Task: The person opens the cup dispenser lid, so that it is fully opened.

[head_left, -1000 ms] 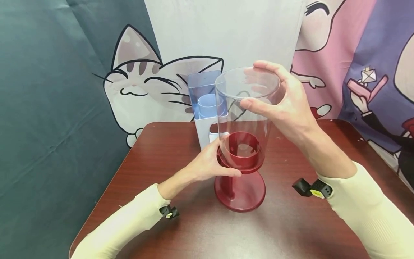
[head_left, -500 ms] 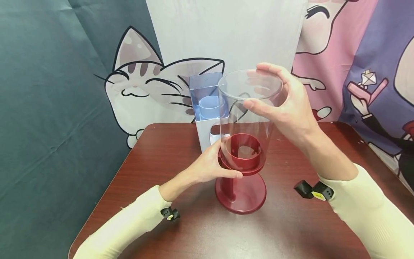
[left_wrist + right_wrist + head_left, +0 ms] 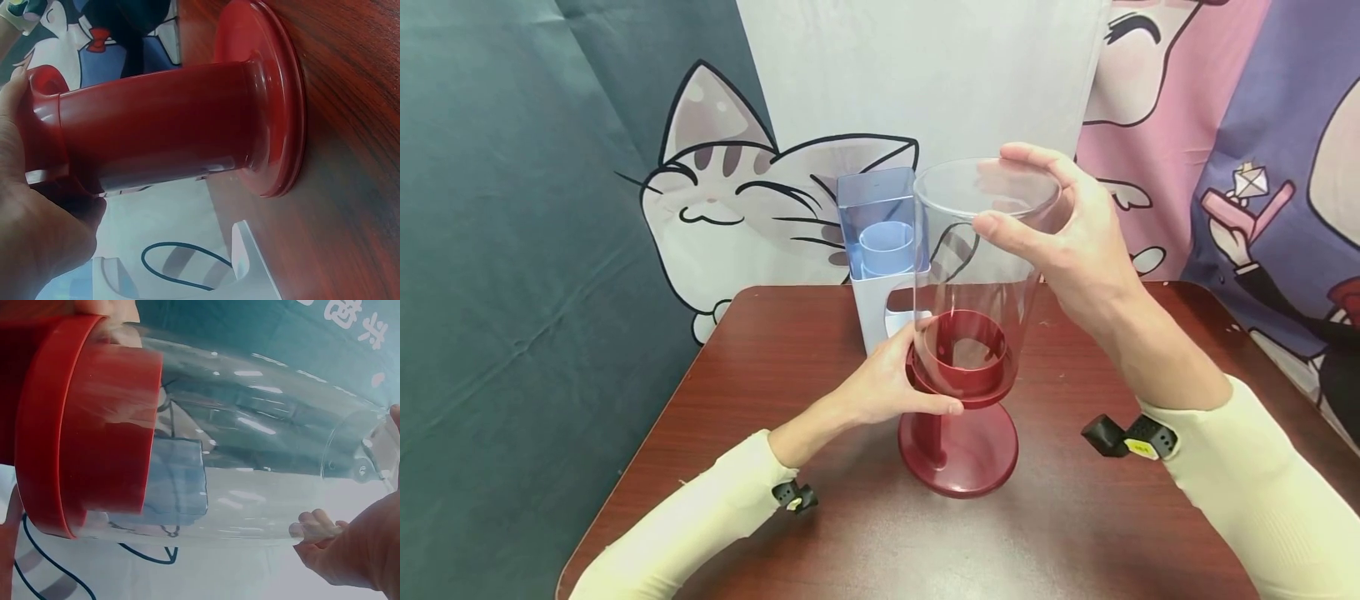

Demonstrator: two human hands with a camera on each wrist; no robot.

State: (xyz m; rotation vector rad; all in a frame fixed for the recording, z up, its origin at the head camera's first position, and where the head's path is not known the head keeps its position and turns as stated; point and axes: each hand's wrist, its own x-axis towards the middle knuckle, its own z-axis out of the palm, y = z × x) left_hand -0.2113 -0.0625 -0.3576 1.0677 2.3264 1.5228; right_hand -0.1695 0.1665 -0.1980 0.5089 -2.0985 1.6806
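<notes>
Against the frame from a second ago, the top of the clear cylinder (image 3: 947,271) and the right hand (image 3: 1078,229) have shifted slightly rightward, while the red stand (image 3: 958,458) and left hand (image 3: 887,379) have barely moved.

From the head camera I see the right hand spread wide round the cylinder's top rim, thumb in front, fingers beyond. The cylinder stretches below those fingers, its lower end around the stand's collar, just above the left hand. I judge it light, stiff, slick and perhaps brittle; I'd hold it near the rim, wide and gentle, without squeezing.

From the left wrist camera I see that hand curled round the stand's upper end; the column runs away from the fingers to the round base on the table (image 3: 350,187). The stand looks like rigid, glossy plastic, best steadied there, just under the collar. I can't make out the cylinder here.

From the right wrist camera I see the collar (image 3: 112,425) inside the cylinder, at the end far from the right fingertips, which touch the wall near the rim. I can't tell whether it's fully seated.
</notes>
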